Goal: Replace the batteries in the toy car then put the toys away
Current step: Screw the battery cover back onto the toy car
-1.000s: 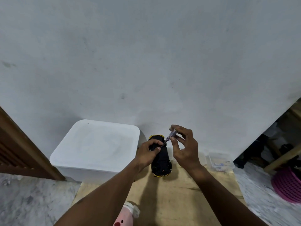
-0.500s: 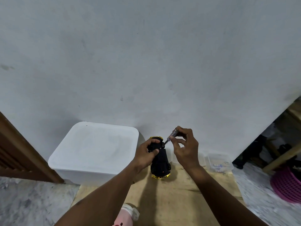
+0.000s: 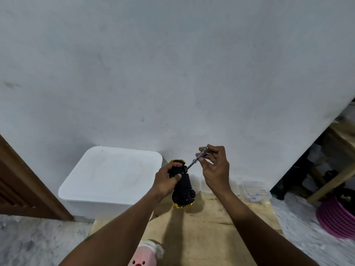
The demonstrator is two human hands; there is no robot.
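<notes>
A yellow toy car [image 3: 184, 189] is turned upside down, its black underside facing me, its near end resting on the wooden board [image 3: 201, 233]. My left hand [image 3: 167, 179] grips the car around its far half. My right hand [image 3: 215, 169] pinches a clear-handled screwdriver [image 3: 197, 156] between its fingertips. The screwdriver slants down to the left and its tip meets the car's underside beside my left thumb.
A large white lidded bin [image 3: 111, 179] stands left of the car against the grey wall. Small clear plastic boxes [image 3: 254, 191] sit at the board's far right. A pink plush toy [image 3: 145, 255] lies at the near edge. A pink basket [image 3: 338, 217] is on the floor, right.
The right fingers have shifted along the screwdriver handle, as if turning it. The car and left hand have stayed where they were.
</notes>
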